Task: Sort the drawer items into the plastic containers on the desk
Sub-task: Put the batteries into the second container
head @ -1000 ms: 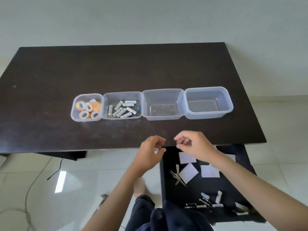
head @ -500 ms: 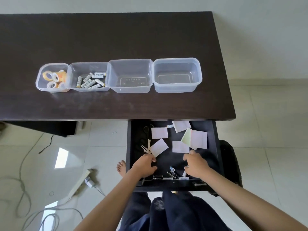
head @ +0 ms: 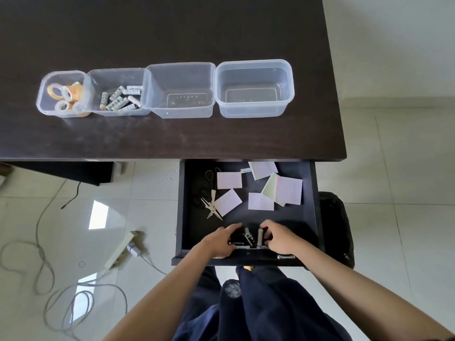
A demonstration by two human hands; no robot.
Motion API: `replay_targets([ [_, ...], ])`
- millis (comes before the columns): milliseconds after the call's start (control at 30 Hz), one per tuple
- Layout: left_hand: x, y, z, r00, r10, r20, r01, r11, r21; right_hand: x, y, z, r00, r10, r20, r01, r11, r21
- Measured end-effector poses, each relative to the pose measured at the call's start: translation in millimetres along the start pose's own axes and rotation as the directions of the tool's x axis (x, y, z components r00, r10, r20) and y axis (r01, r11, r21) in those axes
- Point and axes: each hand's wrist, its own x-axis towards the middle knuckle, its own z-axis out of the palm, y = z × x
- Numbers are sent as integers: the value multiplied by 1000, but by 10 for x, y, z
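Observation:
The open dark drawer [head: 181,205] juts out under the desk's front edge. Several pale sticky notes [head: 229,180] and small scissors [head: 212,205] lie in it. At its front sit small metal clips [head: 247,238] and a short grey stick [head: 259,237]. My left hand [head: 220,242] rests spread over the clips' left side. My right hand [head: 282,239] curls against the grey stick; whether it grips is unclear. On the desk stand a container with tape rolls [head: 43,94], one with batteries [head: 115,75], and two empty ones [head: 179,66] [head: 253,62].
The dark desk [head: 172,139] ends just above the drawer. On the tiled floor to the left lie a power strip [head: 120,249] and loose grey cables [head: 41,257]. A black object [head: 336,227] stands right of the drawer. My legs are below it.
My view tipped down from the desk to the drawer. Both hands dropped from the desk edge into the drawer's front and drew closer together around the small metal items.

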Motion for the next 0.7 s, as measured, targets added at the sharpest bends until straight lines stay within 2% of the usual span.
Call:
replay_targets([
  [133, 15, 77, 7, 999, 31, 44, -31, 999, 13, -2, -133, 10, 993, -87, 81, 83, 995, 47],
  [233, 148, 204, 193, 995, -37, 98, 31, 998, 59, 95, 98, 69, 984, -83, 161, 74, 995, 65],
  [300, 108, 198, 244, 994, -80, 72, 74, 994, 83, 85, 133, 107, 985, -67, 156, 55, 995, 79],
  [400, 124, 166, 263, 994, -102, 31, 100, 992, 77, 103, 79, -2, 992, -125, -33, 127, 990, 63],
  [533, 106, 121, 271, 994, -105, 10, 104, 993, 62, 217, -130, -236, 903, -264, -338, 271, 962, -28],
  [633, 96, 112, 270, 996, -91, 4, 91, 995, 46, 337, -356, -480, 834, -342, -432, 311, 940, -143],
  [700, 95, 102, 270, 997, -82, 1, 82, 996, 35, 438, -505, -632, 821, -377, -429, 295, 923, -246],
])
